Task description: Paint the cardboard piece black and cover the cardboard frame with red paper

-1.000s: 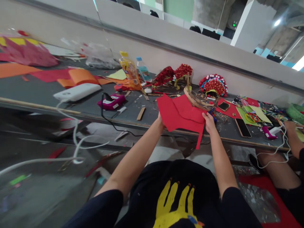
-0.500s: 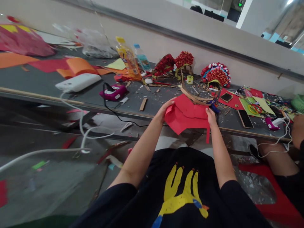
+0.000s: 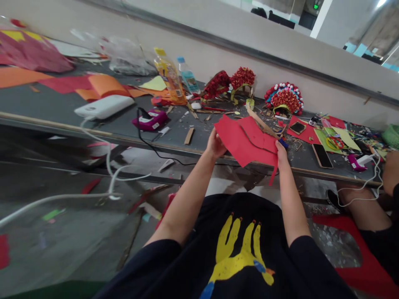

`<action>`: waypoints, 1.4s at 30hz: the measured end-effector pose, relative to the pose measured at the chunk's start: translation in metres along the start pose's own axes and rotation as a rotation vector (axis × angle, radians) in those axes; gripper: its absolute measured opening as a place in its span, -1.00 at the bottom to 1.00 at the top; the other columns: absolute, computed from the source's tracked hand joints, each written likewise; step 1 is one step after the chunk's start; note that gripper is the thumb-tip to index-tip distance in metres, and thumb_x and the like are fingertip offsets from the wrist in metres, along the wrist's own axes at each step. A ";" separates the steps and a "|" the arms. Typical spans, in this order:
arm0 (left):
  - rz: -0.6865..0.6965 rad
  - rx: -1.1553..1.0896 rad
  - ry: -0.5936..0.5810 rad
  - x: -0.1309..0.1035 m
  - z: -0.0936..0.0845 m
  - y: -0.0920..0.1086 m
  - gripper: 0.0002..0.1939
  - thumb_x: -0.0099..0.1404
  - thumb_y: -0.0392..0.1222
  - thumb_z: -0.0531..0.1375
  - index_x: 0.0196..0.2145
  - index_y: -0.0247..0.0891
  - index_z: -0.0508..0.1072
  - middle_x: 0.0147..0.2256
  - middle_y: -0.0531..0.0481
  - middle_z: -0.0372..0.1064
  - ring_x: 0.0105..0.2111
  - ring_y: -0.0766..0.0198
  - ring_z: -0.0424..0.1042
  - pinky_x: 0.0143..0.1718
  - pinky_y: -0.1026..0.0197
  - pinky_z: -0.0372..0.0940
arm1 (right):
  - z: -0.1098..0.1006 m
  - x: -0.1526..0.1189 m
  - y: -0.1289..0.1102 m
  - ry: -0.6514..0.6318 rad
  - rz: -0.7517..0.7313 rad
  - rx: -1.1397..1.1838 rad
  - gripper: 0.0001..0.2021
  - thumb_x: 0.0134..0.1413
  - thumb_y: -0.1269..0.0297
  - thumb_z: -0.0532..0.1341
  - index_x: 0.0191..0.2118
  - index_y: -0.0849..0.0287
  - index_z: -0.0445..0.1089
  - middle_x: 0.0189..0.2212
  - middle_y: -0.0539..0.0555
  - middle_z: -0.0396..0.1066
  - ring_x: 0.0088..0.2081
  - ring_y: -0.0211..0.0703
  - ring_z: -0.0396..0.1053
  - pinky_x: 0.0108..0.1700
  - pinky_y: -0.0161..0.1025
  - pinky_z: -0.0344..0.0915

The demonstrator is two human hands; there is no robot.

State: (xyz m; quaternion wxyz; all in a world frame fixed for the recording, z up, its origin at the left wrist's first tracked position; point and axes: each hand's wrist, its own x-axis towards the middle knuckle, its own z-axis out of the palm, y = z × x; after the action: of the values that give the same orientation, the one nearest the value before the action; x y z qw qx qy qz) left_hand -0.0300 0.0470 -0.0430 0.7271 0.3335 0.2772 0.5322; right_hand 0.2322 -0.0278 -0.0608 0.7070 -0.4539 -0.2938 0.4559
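Note:
A cut sheet of red paper [image 3: 237,141] is stretched between my two hands above the table's front edge. A second red piece, its curved edge showing, lies over the sheet, and a thin red strip [image 3: 273,175] hangs from its right side. At the left edge my left hand [image 3: 215,145] grips the paper, some fingers hidden beneath it. My right hand [image 3: 281,154] pinches the right edge. Behind the paper a bent tan cardboard strip [image 3: 261,123] sticks out, partly covered. A dark blue object [image 3: 283,143] lies just beyond my right hand.
Red decorated headpieces [image 3: 242,79] and a beaded one [image 3: 284,99] stand by the wall. Bottles [image 3: 170,77], a white power bank [image 3: 104,106], a purple box [image 3: 150,120] and a phone [image 3: 322,156] lie about among scraps. Another person's hand [image 3: 391,172] is at far right.
The red sheet has tilted, its left side rising and its lower tip lifting. My left hand has shifted lower on the edge, and more of the cardboard strip is covered.

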 end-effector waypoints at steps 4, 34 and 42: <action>-0.036 -0.127 0.050 -0.003 0.001 0.002 -0.41 0.19 0.38 0.09 -0.22 -0.21 0.52 -0.22 -0.10 0.56 -0.10 0.02 0.53 -0.10 0.06 0.44 | 0.012 -0.008 -0.001 -0.027 -0.024 0.002 -0.56 -0.13 0.03 0.41 -0.11 0.08 0.44 -0.15 0.00 0.59 0.00 -0.10 0.49 0.11 -0.03 0.40; -0.010 0.036 0.021 0.001 0.011 -0.008 -0.78 0.01 -0.19 0.43 -0.43 -0.27 0.47 -0.54 0.08 0.47 -0.58 0.39 0.42 -0.49 0.36 0.35 | 0.015 -0.016 -0.011 -0.027 0.011 0.049 -0.62 -0.11 0.04 0.40 -0.17 0.06 0.40 -0.20 -0.01 0.59 0.01 -0.13 0.48 0.08 -0.09 0.43; -0.036 0.136 -0.059 -0.005 0.013 -0.005 -0.71 -0.03 -0.33 0.42 -0.29 -0.32 0.53 -0.35 -0.06 0.57 -0.40 0.33 0.54 -0.25 0.30 0.42 | 0.012 -0.017 -0.013 -0.036 -0.002 0.080 -0.69 -0.06 0.31 0.35 -0.13 -0.03 0.41 -0.15 -0.13 0.56 -0.09 -0.26 0.51 -0.11 -0.28 0.50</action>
State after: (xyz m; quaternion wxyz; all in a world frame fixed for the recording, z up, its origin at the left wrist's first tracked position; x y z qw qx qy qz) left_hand -0.0184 0.0388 -0.0387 0.7203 0.3926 0.2969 0.4888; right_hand 0.2204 -0.0410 -0.0441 0.7196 -0.4164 -0.2885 0.4749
